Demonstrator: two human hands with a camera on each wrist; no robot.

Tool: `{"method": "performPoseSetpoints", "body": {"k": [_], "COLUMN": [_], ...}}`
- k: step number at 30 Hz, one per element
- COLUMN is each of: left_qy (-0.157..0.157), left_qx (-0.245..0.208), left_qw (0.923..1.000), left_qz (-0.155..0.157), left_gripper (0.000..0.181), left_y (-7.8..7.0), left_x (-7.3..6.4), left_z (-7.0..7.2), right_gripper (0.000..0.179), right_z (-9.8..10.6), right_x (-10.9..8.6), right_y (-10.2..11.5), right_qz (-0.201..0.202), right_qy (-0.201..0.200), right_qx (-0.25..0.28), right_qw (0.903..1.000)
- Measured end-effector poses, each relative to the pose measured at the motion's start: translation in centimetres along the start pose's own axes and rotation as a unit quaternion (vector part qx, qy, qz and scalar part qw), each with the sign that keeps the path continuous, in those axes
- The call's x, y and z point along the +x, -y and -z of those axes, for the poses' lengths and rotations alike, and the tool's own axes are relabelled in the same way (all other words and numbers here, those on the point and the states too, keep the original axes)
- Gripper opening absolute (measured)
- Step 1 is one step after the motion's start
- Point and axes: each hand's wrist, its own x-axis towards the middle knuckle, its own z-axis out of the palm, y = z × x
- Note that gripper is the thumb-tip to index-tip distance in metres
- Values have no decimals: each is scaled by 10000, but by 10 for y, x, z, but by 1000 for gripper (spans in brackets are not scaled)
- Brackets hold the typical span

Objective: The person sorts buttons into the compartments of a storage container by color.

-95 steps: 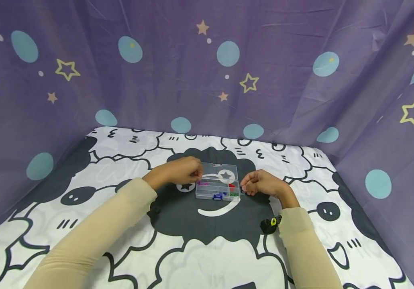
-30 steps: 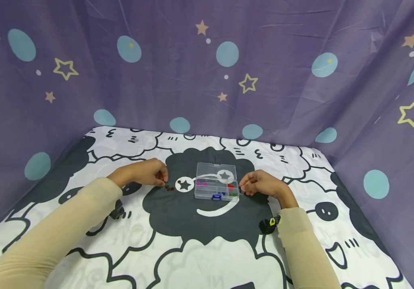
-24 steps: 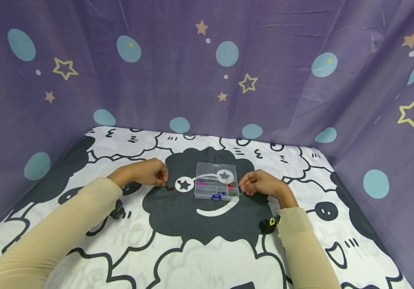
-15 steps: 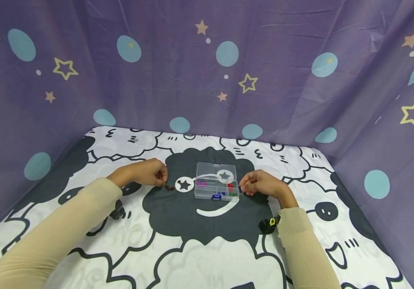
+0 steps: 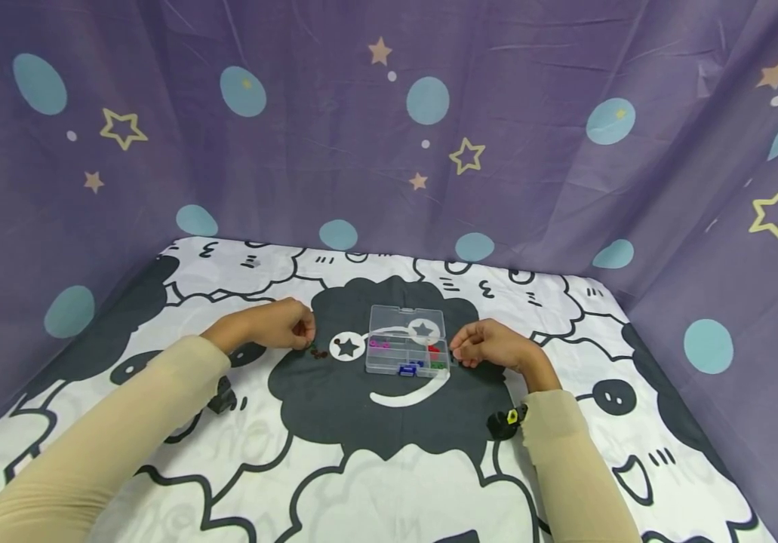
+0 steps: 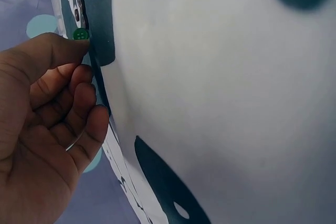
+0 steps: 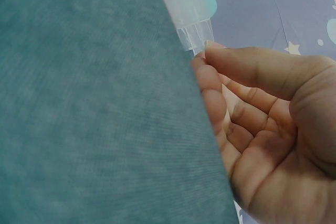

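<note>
Between thumb and fingers of my left hand (image 5: 288, 326) is a small green button (image 6: 80, 34) with holes, held upright at the fingertips. Right beside those fingertips lie several small dark brown buttons (image 5: 321, 354) on the black part of the cloth; the left wrist view shows them just beyond the green one. A clear plastic compartment box (image 5: 389, 362) stands with its lid (image 5: 398, 320) raised. My right hand (image 5: 493, 344) pinches the box's right edge with thumb and forefinger; the exact contact is partly hidden. The other right fingers curl loosely.
Pink pieces (image 5: 378, 345), red pieces (image 5: 433, 349), blue pieces (image 5: 417, 364) and green pieces (image 5: 438, 365) lie in separate compartments. A lone brown piece (image 5: 336, 342) lies left of the box. A patterned cloth (image 5: 389, 490) covers the table; a purple curtain (image 5: 334, 166) hangs behind.
From over the box's left side, my left hand has moved left to the brown buttons, then stayed there almost still. My right hand has kept its place at the box's right edge.
</note>
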Motion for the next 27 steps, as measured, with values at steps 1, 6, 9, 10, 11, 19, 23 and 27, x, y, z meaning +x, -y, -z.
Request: {"method": "performPoseSetpoints", "body": {"k": [1, 6, 9, 10, 11, 19, 23, 27], "left_qy": [5, -6, -9, -5, 1, 19, 59, 122], "left_qx": [5, 46, 50, 42, 27, 24, 29, 18], "left_qw": [10000, 10000, 10000, 10000, 10000, 10000, 10000, 9999], "left_qz": [-10, -23, 13, 25, 46, -25, 2, 43], "left_gripper": [12, 11, 9, 9, 8, 6, 6, 4], "left_y": [0, 0, -1, -1, -2, -6, -7, -8], "left_x": [0, 2, 3, 4, 4, 7, 8, 10], "left_z": [0, -1, -1, -1, -1, -2, -2, -2], "right_gripper": [19, 18, 18, 18, 18, 18, 18, 18], "right_z": [0, 0, 0, 0, -1, -1, 0, 0], "right_x": [0, -1, -1, -2, -2, -1, -1, -1], "right_y": [0, 1, 2, 2, 3, 3, 1, 0], "right_qz": [-5, -27, -38, -40, -39, 29, 56, 63], "right_qy": [-7, -22, -23, -22, -22, 5, 14, 17], "right_qx": [3, 39, 52, 49, 42, -9, -16, -13], "right_qw": [10000, 10000, 10000, 10000, 10000, 10000, 10000, 10000]}}
